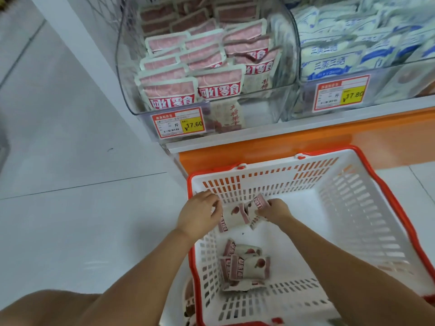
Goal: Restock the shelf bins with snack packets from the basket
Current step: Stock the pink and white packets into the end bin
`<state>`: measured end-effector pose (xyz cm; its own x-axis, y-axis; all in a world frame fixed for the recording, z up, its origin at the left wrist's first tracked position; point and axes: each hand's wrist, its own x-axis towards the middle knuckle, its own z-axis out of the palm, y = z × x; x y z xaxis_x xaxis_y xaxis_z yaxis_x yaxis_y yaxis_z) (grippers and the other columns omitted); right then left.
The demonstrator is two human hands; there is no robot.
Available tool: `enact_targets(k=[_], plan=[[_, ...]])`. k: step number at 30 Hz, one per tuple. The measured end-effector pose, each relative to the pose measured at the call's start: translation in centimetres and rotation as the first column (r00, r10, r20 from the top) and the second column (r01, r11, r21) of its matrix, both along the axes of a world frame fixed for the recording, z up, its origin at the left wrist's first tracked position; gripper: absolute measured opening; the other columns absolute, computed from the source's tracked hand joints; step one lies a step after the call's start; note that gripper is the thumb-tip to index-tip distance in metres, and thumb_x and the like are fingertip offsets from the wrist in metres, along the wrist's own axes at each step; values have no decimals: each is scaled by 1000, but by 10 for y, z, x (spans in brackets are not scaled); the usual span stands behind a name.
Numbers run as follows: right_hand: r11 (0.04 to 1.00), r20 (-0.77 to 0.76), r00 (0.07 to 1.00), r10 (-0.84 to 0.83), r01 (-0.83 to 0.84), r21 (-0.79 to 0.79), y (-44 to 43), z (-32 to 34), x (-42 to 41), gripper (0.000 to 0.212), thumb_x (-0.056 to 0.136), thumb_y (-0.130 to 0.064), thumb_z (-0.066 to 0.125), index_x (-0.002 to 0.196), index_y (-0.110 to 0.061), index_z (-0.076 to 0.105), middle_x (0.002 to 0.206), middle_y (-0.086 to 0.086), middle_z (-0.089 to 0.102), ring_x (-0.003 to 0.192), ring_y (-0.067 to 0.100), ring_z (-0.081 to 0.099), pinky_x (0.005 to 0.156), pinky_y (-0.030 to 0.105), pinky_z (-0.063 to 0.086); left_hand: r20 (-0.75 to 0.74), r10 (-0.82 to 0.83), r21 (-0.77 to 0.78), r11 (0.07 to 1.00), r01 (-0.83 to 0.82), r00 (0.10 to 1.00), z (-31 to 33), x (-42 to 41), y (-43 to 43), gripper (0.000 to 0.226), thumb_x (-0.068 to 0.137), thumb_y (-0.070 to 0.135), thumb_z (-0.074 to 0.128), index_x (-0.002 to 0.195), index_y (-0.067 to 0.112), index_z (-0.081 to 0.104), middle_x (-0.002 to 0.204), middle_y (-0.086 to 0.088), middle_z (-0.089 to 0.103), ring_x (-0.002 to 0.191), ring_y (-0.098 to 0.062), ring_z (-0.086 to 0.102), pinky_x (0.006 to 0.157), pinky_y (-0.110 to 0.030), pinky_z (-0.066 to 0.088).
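A white basket with an orange rim (353, 208) stands on the floor below the shelf. Both hands are over its far left corner. My left hand (200, 214) holds a small cream and pink snack packet (231, 218). My right hand (275, 209) pinches another packet (255, 205) beside it. Several more such packets (244, 264) lie in a pile on the basket's floor near the left wall. Above, a clear shelf bin (131, 74) holds pink packets (188, 64) with a few cream packets low at its front.
A second clear bin (400, 85) to the right holds blue and white packets. Red and yellow price tags (180, 124) hang on the bin fronts. An orange shelf base (306, 140) runs behind the basket. White tiled floor (70, 161) spreads to the left.
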<state>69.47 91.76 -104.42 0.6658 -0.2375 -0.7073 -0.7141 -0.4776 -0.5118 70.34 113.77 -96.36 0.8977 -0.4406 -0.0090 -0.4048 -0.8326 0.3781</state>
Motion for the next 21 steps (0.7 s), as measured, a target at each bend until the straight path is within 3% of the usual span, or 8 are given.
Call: enact_targets(k=[3, 7, 11, 14, 17, 19, 21], plan=[[979, 140, 977, 162, -141, -146, -15, 46, 2, 13, 85, -22, 67, 88, -12, 60, 86, 5, 65, 72, 17, 59, 56, 22, 43, -76, 20, 85, 996, -14, 997, 4, 3, -6, 25, 95, 21, 44, 83, 9, 62, 89, -1, 64, 75, -14, 57, 68, -24, 46], [925, 296, 887, 354, -284, -255, -28, 127, 14, 24, 86, -23, 68, 109, -14, 67, 102, 4, 70, 69, 13, 60, 53, 18, 43, -214, 9, 62, 998, 5, 977, 21, 6, -34, 26, 98, 21, 43, 86, 7, 62, 89, -5, 63, 78, -19, 59, 73, -29, 48], [876, 504, 724, 472, -318, -363, -34, 222, 13, 10, 83, -26, 71, 87, -21, 63, 69, -12, 59, 59, 8, 52, 45, 15, 30, -114, -29, 10, 999, 30, 993, 73, 14, -67, 23, 98, 21, 44, 100, 10, 65, 91, -9, 67, 78, -24, 62, 64, -27, 44], [860, 661, 558, 501, -239, -450, -37, 277, 2, 17, 82, -28, 72, 91, -21, 61, 73, -6, 61, 62, 11, 51, 51, 23, 34, 52, -44, -80, 996, 48, 998, 130, 21, -78, 20, 95, 18, 46, 98, 10, 64, 95, -8, 67, 82, -23, 61, 64, -26, 40], [909, 799, 434, 417, -180, -376, -43, 319, -6, 18, 80, -25, 74, 84, -16, 60, 69, -6, 62, 63, 7, 54, 58, 23, 39, 204, -34, -225, 971, 80, 978, 179, 17, -69, 19, 95, 16, 49, 99, 12, 67, 96, 2, 64, 86, -11, 56, 72, -19, 41], [921, 838, 383, 389, -153, -358, -44, 343, 0, 17, 79, -24, 75, 82, -20, 59, 68, -11, 60, 63, 7, 52, 54, 15, 35, 300, 21, -288, 955, 69, 954, 198, 13, -56, 21, 95, 17, 48, 104, 14, 67, 98, 8, 60, 89, -3, 51, 76, -12, 40], [894, 817, 366, 446, -132, -429, -45, 362, 16, 21, 79, -26, 75, 80, -14, 58, 69, -4, 58, 63, 14, 48, 54, 22, 32, 334, 109, -299, 954, -5, 936, 205, 12, -44, 26, 98, 21, 45, 116, 16, 63, 107, 12, 54, 98, 1, 45, 81, -6, 32]])
